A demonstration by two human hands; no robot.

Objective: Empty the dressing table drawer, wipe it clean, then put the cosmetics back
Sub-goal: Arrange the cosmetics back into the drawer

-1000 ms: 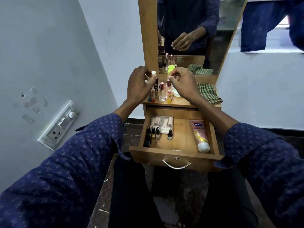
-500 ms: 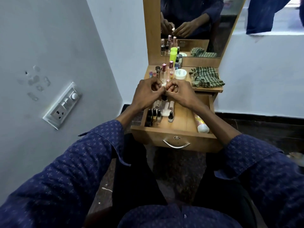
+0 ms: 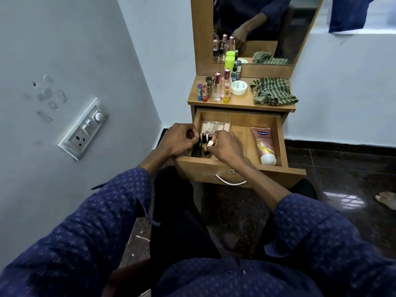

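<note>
**Both hands in the open drawer**

The drawer [image 3: 233,168] stands pulled out, its metal handle [image 3: 230,182] nearest. Over its near left corner the left hand [image 3: 181,139] is curled, resting by the dark little bottles [image 3: 204,139]; whether it holds anything I cannot tell. The right hand [image 3: 227,146] pinches a small white-capped stick [image 3: 209,144] among those bottles. Beyond them lies a clear packet [image 3: 215,126]. At the drawer's right lies a pink tube [image 3: 264,144] marked "Vaseline", white cap toward the front.

Farther off, on the tabletop [image 3: 240,101], stand lip balms [image 3: 202,92], perfume bottles [image 3: 221,86], a white jar [image 3: 239,87] with unreadable print and a green-capped bottle [image 3: 229,62]. A striped cloth [image 3: 272,91] lies crumpled at the right. The mirror [image 3: 263,28] rises behind
</note>
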